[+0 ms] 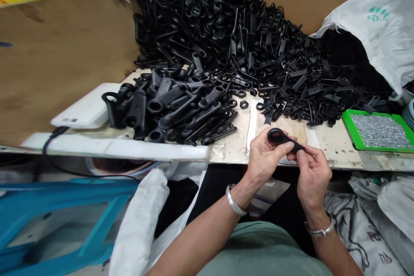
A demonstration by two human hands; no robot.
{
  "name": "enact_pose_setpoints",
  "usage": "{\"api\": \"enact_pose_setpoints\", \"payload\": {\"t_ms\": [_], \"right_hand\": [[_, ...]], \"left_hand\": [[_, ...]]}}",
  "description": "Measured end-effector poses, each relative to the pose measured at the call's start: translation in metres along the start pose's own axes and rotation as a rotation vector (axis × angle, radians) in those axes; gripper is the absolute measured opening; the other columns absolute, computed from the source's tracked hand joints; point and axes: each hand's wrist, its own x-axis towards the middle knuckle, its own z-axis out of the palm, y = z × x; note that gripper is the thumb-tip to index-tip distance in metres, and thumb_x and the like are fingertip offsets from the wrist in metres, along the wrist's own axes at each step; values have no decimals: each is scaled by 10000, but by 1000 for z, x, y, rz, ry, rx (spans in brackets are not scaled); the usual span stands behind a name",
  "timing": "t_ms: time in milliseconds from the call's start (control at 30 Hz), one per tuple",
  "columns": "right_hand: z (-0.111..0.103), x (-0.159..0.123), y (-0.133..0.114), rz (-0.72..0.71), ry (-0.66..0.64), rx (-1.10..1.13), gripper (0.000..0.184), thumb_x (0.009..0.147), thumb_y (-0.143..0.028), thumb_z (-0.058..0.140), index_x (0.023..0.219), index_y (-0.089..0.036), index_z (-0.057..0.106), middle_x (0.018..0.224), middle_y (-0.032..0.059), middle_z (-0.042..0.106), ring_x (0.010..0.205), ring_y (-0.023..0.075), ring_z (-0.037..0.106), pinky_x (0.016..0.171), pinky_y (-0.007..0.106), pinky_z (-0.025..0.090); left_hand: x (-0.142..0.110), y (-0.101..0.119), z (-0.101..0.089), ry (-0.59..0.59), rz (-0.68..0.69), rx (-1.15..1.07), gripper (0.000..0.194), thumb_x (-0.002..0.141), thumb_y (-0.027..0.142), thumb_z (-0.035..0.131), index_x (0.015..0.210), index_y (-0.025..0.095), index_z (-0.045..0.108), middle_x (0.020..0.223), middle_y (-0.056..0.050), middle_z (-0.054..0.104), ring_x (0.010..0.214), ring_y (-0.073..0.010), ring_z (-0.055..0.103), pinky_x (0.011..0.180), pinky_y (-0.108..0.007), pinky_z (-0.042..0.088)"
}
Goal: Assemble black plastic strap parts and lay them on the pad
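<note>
Both hands grip one black plastic handle [284, 139] with a ring-shaped end, held just above the table's front edge. Fingers of my left hand [265, 155] are closed round the ring end, the thumb lying along the part. At the narrower end, my right hand [313, 171] pinches the handle between thumb and fingers. Behind the hands lies a small black toothed ring [243, 104]. To their left is a heap of similar black handles [181, 108], and farther right a pile of small flat black pieces [307, 86].
A green tray [352, 131] of small metal pins sits at the right. A large mound of black parts [207, 26] fills the back against cardboard. At left are a white box [87, 108] with a black cable and a blue stool [97, 224]. A white sack [381, 21] hangs at right.
</note>
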Motion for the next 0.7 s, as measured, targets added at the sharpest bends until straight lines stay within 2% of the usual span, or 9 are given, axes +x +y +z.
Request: {"api": "enact_pose_setpoints", "payload": {"t_ms": [167, 267, 367, 467, 567, 633, 700], "right_hand": [[-2, 5, -2, -41, -65, -24, 178, 838, -319, 683, 926, -176, 625, 676, 10, 726, 637, 168, 714, 663, 314, 577], [-8, 16, -6, -71, -114, -36, 166, 824, -302, 694, 922, -179, 641, 695, 13, 728, 643, 169, 711, 662, 313, 577], [-17, 28, -16, -139, -119, -127, 160, 803, -286, 709, 928, -190, 682, 756, 20, 736, 646, 165, 700, 649, 310, 575], [-24, 37, -26, -235, -128, -247, 160, 807, -288, 698, 946, -210, 713, 836, 23, 733, 693, 165, 686, 682, 324, 573], [-23, 40, -31, -294, -125, -298, 166, 829, -310, 670, 964, -224, 714, 897, 27, 724, 755, 174, 677, 727, 340, 570], [-21, 40, -29, -245, -178, -238, 195, 827, -324, 672, 1001, -236, 688, 939, 27, 718, 822, 184, 684, 768, 347, 572], [-17, 38, -25, -126, -301, -91, 285, 813, -332, 690, 1081, -261, 619, 986, 21, 715, 902, 192, 691, 819, 360, 572]], "left_hand": [[7, 5, -7, -55, -39, 8, 343, 635, 265, 839, 845, 149, 595, 804, -50, 733, 728, -197, 708, 661, -289, 559], [10, 11, -12, -137, -41, 70, 291, 660, 255, 819, 845, 151, 620, 873, -61, 737, 806, -198, 700, 745, -312, 553], [12, 19, -19, -207, 32, 296, 206, 675, 217, 793, 816, 148, 660, 925, -66, 726, 897, -196, 669, 841, -310, 508], [13, 24, -23, -299, 79, 592, 139, 735, 216, 725, 854, 151, 692, 861, -50, 714, 837, -190, 643, 775, -291, 490], [12, 23, -22, -416, 67, 712, 182, 810, 234, 640, 961, 160, 712, 900, -48, 729, 841, -204, 646, 748, -289, 487], [10, 20, -20, -428, 60, 714, 205, 828, 249, 622, 987, 161, 717, 909, -51, 737, 856, -218, 654, 764, -299, 491], [8, 17, -18, -404, 56, 698, 223, 834, 256, 618, 1006, 158, 719, 911, -56, 741, 864, -230, 660, 778, -312, 498]]}}
